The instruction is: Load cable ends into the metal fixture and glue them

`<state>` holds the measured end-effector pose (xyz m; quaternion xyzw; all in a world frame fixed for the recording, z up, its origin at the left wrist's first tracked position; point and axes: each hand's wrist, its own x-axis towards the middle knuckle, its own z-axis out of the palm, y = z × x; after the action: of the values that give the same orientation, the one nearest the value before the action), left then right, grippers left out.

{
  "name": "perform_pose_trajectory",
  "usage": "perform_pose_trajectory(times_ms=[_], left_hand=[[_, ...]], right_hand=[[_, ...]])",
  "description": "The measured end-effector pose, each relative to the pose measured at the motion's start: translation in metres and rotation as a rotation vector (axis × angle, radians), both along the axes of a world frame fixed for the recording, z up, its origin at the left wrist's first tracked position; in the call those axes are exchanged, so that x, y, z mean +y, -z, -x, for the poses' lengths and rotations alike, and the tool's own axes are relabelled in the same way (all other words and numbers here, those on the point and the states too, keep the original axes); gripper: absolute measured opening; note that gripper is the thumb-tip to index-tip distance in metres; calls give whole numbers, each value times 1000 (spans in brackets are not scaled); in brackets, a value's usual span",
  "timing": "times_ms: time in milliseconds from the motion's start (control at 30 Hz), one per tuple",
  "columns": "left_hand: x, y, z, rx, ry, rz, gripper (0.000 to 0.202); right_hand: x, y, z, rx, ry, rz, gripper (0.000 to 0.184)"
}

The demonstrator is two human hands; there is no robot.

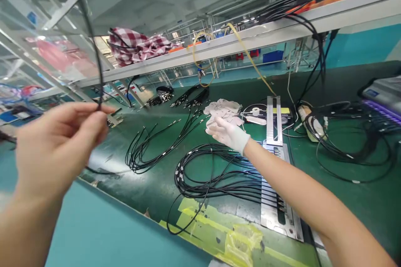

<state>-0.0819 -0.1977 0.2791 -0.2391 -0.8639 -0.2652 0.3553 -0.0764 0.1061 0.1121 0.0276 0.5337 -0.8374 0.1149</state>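
My left hand [59,146], bare, is raised at the left with thumb and forefinger pinched on a black cable [90,29]. The cable runs up past the top edge of the view. In a white glove, my right hand [228,133] reaches over the bench with its fingers stretched out. They are at a crumpled white cloth [222,108] and seem to touch it. Below that hand, a coil of black cables [188,175] has its ends lined up in the slots of a metal fixture [271,204]. Another bundle of black cables [140,162] lies to the left.
Across the back runs a white shelf [175,60] bearing a checked cloth [134,46] and black cables. More cable bundles [194,96] lie at the rear of the green bench [131,192]. Yellow tape [241,242] covers the front edge. A grey device [385,91] with purple light stands right.
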Motion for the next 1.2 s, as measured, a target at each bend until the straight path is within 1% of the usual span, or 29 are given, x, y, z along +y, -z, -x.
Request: perform_pose_trajectory(times_ms=[33,67,100,133,167,200,233,267,300,333,367,400,433,467,533,600,633,667,733,800,833,900,967,1033,1100,1133,1200], left_hand=[[13,12,-16,33,19,70,32],[24,30,-28,41,76,166,25],[32,53,-36,32,172,277,19],[38,81,-40,15,305,394,18],[41,111,-41,23,463,479,20],[42,144,-41,47,617,555,20],[42,176,-40,7,749,640,18],[41,206,-40,-63,816,716,20],[40,232,-41,-119,876,774,23],[40,254,-43,-189,900,814,26],[41,270,-46,-235,897,825,28],[45,281,-51,-264,878,816,29],[53,287,-56,-281,848,791,31],[64,290,-63,-286,831,754,33],[93,292,-81,-299,870,692,38],[125,297,-100,-325,1011,695,36],[139,303,-108,-346,1062,711,32],[151,309,-114,-367,1095,714,25],[164,323,-121,-411,1103,680,16],[166,330,-118,-466,1093,617,11],[166,330,-114,-510,1091,582,10],[167,325,-104,-612,1092,511,10],[173,317,-92,-675,1070,438,12],[186,315,-81,-658,1040,411,12],[201,318,-74,-613,1020,432,15],[208,321,-72,-588,1013,449,17],[218,327,-71,-542,1001,466,21]], right_hand=[[-5,2,4,-1,30,20,42],[-9,8,-1,-20,25,23,41],[-11,18,-14,-49,-11,12,40],[-10,29,-34,-76,-63,-4,40],[-6,42,-59,-97,-108,-20,41],[3,55,-88,-107,-138,-35,43],[15,67,-120,-113,-128,-61,43],[30,78,-152,-107,-111,-127,42],[46,86,-184,-43,-45,-336,38],[62,94,-215,-17,65,-599,33],[75,101,-242,1,164,-842,28],[85,108,-265,41,182,-1014,27],[91,116,-283,78,183,-1142,30],[94,124,-296,102,171,-1239,35],[92,143,-306,143,158,-1364,39],[88,159,-302,161,183,-1437,34],[86,165,-298,158,205,-1462,32],[86,167,-293,147,232,-1483,29],[90,166,-284,100,275,-1505,28],[99,155,-279,54,260,-1460,32],[106,148,-276,36,229,-1405,37],[121,136,-270,18,180,-1262,45],[137,132,-257,26,249,-1168,40],[152,136,-240,50,379,-1155,28],[165,148,-221,72,490,-1163,22],[170,155,-213,75,517,-1164,20],[177,166,-203,88,526,-1171,19]])
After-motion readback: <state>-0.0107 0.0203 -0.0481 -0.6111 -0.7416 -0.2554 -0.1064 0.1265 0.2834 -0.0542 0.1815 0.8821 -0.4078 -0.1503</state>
